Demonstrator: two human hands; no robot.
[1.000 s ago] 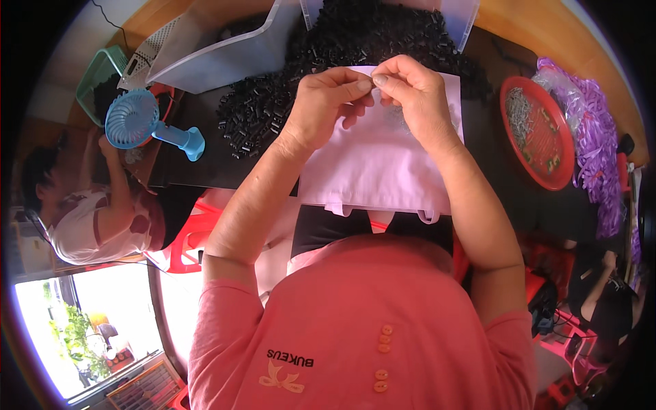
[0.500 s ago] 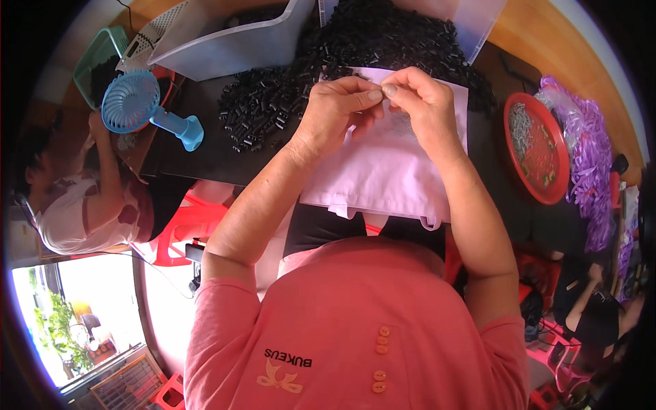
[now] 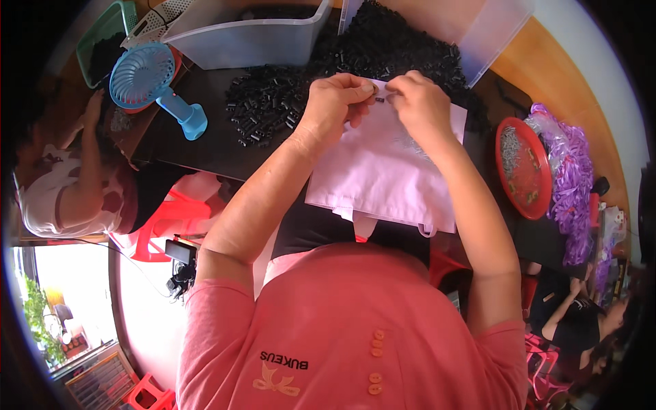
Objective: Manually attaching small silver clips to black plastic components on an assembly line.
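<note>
A pink cloth bag (image 3: 383, 171) lies flat over the table edge and my lap. Above its far part, my left hand (image 3: 335, 106) is closed in a pinch, its thumb and forefinger pressed together; what sits between them is too small to name. Just to its right, my right hand (image 3: 424, 109) has its fingers bent together, slightly blurred, and their tips are hidden. A small black piece (image 3: 380, 100) shows between the two hands, against the cloth. Tiny silvery pieces (image 3: 412, 144) lie on the bag beside my right wrist. Beyond my hands spreads a heap of small black cylindrical parts (image 3: 266, 102).
A clear plastic bin (image 3: 239, 48) stands at the back left, another (image 3: 495, 34) behind the heap. A blue handheld fan (image 3: 179, 113) is at left. At right are a red basin (image 3: 533, 195) with silvery pins and purple plastic wrapping (image 3: 570, 178). People sit at both sides.
My hands, touching at the fingertips before, have come slightly apart. The small black piece now shows between them. The whole view has shifted a little.
</note>
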